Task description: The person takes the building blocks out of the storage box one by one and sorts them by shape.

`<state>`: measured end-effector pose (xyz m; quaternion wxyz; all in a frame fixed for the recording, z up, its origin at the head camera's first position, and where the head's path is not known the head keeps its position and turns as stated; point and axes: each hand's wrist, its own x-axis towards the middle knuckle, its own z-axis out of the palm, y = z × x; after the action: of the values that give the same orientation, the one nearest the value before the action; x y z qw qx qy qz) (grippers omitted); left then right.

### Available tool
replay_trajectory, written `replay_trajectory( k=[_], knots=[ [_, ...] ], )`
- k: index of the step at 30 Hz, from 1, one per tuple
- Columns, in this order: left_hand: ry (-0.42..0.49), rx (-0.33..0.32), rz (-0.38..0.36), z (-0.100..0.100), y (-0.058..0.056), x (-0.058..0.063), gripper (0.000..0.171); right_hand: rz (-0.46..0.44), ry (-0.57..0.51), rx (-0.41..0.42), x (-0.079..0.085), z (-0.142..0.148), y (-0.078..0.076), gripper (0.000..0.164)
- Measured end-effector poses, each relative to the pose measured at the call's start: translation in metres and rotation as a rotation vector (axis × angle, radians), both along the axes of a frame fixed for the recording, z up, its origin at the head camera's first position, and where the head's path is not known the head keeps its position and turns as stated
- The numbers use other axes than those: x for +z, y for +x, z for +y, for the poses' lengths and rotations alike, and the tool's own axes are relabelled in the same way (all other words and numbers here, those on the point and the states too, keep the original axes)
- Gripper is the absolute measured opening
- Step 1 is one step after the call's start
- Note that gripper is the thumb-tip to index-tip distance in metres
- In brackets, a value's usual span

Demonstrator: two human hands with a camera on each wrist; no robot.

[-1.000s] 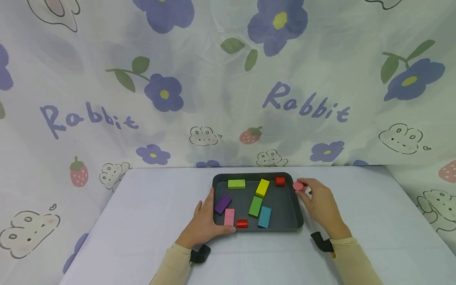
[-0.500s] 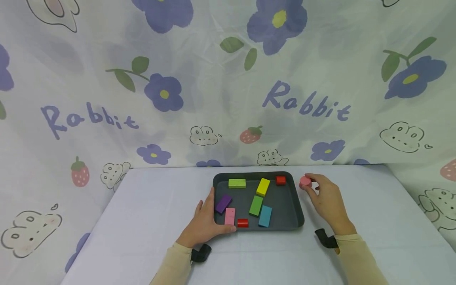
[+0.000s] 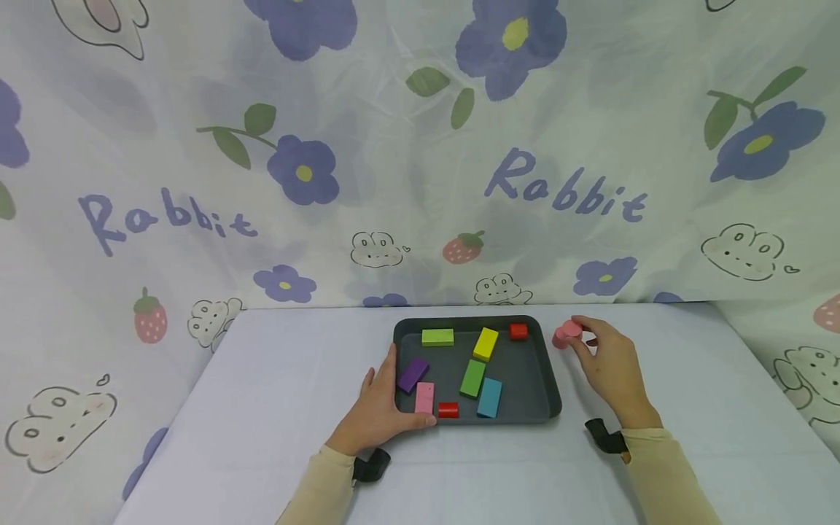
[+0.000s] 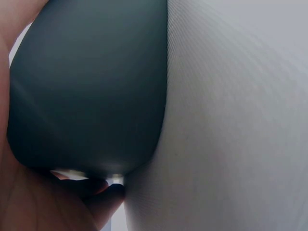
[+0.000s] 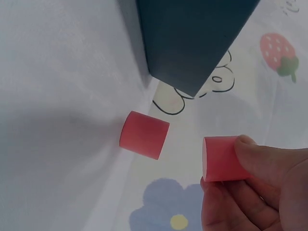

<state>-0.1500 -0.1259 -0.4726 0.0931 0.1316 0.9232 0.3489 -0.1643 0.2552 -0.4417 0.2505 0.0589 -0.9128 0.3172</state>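
Observation:
My left hand (image 3: 377, 415) grips the dark grey tray (image 3: 534, 408) at its left front corner, thumb along the front edge and fingers along the left side. In the left wrist view, fingers (image 4: 108, 202) lie close round the dark tray wall (image 4: 91, 96). Right of the tray, my right hand (image 3: 613, 372) pinches a pink cylinder block (image 5: 221, 159) between thumb and fingers. A second pink cylinder block (image 5: 144, 135) stands on the table close to the tray's right side, partly hidden behind the held one in the head view.
Inside the tray are red cylinder blocks (image 3: 518, 332) and rectangular blocks: light green (image 3: 437, 337), yellow (image 3: 485, 344), green (image 3: 472, 378), blue (image 3: 489, 397), purple (image 3: 413, 375) and pink (image 3: 424, 397). A patterned cloth (image 3: 420, 160) hangs behind the white table (image 3: 295, 364).
My right hand has moved right, away from the tray's rim, with the pink cylinder block. The standing pink cylinder block shows more clearly beside it. My left hand stays on the tray.

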Motion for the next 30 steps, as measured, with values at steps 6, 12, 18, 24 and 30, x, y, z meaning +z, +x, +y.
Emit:
replay_trajectory(
  k=[6,12,18,24,30],
  knots=[
    [-0.008,0.004,0.0,0.0,0.0,-0.001,0.14,-0.01,0.0,-0.016,0.0,0.004,-0.003,0.038],
    [-0.003,0.005,-0.001,0.0,0.0,-0.001,0.14,-0.008,-0.008,-0.025,-0.001,0.008,-0.006,0.037],
    [-0.01,0.007,-0.004,0.001,0.0,0.0,0.141,-0.019,-0.013,-0.038,-0.003,0.011,-0.009,0.037],
    [-0.013,0.011,-0.007,0.001,0.001,0.001,0.141,-0.026,-0.015,-0.047,-0.003,0.013,-0.012,0.036],
    [-0.006,0.004,0.002,0.001,0.0,0.001,0.141,-0.053,-0.015,-0.055,-0.003,0.016,-0.015,0.037]
  ],
)
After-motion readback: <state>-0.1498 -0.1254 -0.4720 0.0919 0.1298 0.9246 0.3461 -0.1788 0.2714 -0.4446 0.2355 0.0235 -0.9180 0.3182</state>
